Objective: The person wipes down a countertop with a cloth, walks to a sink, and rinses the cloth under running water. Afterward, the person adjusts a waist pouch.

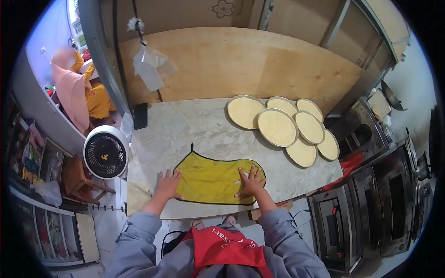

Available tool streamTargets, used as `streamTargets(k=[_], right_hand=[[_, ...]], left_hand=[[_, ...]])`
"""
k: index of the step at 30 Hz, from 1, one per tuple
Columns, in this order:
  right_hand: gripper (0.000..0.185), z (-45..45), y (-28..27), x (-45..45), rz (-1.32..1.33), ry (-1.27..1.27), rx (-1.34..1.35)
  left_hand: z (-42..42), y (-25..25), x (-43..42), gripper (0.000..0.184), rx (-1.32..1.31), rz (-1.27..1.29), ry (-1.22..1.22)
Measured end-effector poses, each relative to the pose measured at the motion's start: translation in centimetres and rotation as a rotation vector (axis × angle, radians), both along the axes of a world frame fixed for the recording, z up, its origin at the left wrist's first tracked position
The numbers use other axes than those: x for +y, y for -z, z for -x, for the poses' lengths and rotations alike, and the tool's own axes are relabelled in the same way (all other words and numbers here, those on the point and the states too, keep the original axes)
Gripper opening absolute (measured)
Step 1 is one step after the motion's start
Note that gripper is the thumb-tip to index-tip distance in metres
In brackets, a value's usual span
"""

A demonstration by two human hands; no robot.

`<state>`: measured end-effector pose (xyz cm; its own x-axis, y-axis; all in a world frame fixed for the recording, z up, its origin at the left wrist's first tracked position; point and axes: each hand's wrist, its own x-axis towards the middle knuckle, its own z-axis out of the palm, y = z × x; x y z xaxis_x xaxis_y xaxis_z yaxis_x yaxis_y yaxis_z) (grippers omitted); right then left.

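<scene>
A yellow cloth (208, 178) with black edging and a small loop lies spread on the marbled table (181, 125), its outline uneven. My left hand (168, 185) rests at the cloth's left edge, fingers stretched out and apart. On the cloth's right part, my right hand (251, 181) lies flat with fingers spread. Beyond it, at the back right of the table, several round pans (277, 127) hold pale, flat dough; some of them overlap.
A phone (140, 116) lies at the table's back left corner, near a round fan (106, 152). Plastic bags (149, 69) hang before the wooden back panel (222, 60). Ovens (331, 227) stand at the right. Another person (74, 88) sits in the room at the left.
</scene>
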<state>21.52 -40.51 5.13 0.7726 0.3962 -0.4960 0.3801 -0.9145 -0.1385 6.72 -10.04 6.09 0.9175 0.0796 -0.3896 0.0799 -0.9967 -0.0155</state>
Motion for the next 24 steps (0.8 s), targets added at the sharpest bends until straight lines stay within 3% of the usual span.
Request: streamTargets(k=[7,12,16,18,24], right_hand=[[0.116,0.1,0.7,7.2,-0.047,-0.158,-0.018],[0.115,5.2,1.5,9.7,-0.057,-0.372,-0.03],[0.111,8.8,2.7,8.7,-0.12,-0.472,-0.038],[0.105,9.4,2.7,7.3,-0.156,-0.503,-0.061],[0.102,8.6,1.9,1.5,-0.135,-0.499,-0.154]], left_hand=[[2.3,1.0,2.4,0.114,0.035,-0.101,-0.148],[5.6,0.9,-1.6,0.111,0.024,-0.067,-0.056],[7.8,1.4,-4.4,0.103,0.003,-0.038,-0.032],[8.4,3.8,-5.1,0.096,-0.228,-0.173,0.057],[7.0,2.1,-6.1,0.09,-0.19,-0.052,0.134]])
